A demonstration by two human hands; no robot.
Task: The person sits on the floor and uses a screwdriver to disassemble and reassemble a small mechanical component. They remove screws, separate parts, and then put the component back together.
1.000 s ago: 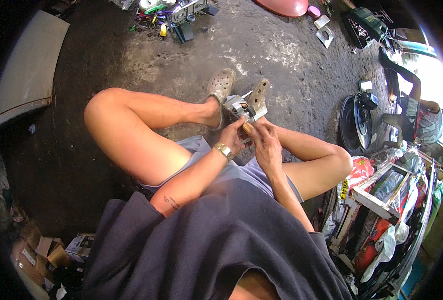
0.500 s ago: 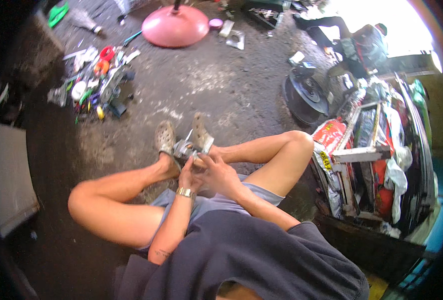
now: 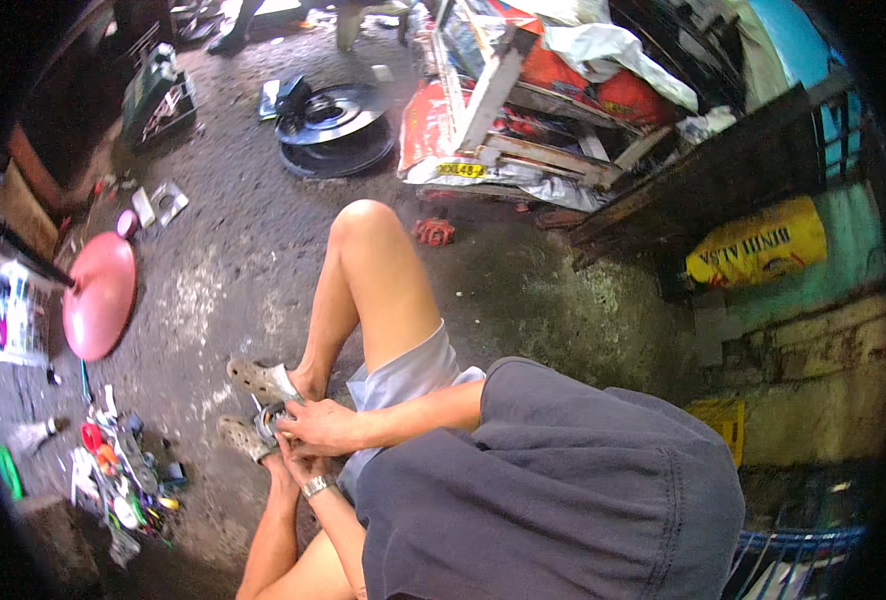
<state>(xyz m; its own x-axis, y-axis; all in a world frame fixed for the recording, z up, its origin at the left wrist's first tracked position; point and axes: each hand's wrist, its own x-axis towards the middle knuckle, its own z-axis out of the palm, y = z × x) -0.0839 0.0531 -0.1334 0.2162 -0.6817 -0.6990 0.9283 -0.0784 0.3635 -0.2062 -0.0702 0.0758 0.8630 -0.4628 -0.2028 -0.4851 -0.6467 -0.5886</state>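
Note:
Between my clog-covered feet [image 3: 251, 380] is a small grey metal part [image 3: 268, 418], its kind too small to make out, with a thin light rod sticking out of it. My right hand [image 3: 325, 426] reaches over it with bent fingers closed at its near end. Just below, my left hand [image 3: 306, 462], with a metal watch at the wrist, is closed on the same part from beneath. The fingers of both hands overlap, so their exact grip is partly hidden.
Loose plastic and metal scraps [image 3: 123, 480] lie at lower left, near a pink round base [image 3: 101, 295]. A black round fan-like part [image 3: 335, 130] is on the floor ahead. Wooden frames [image 3: 503, 90] and sacks are heaped farther right, with a yellow sack [image 3: 758, 243] by the wall.
My head has turned to the right, so the scrap pile and pink base have swung to the left of the picture. Both hands stay together at the metal part.

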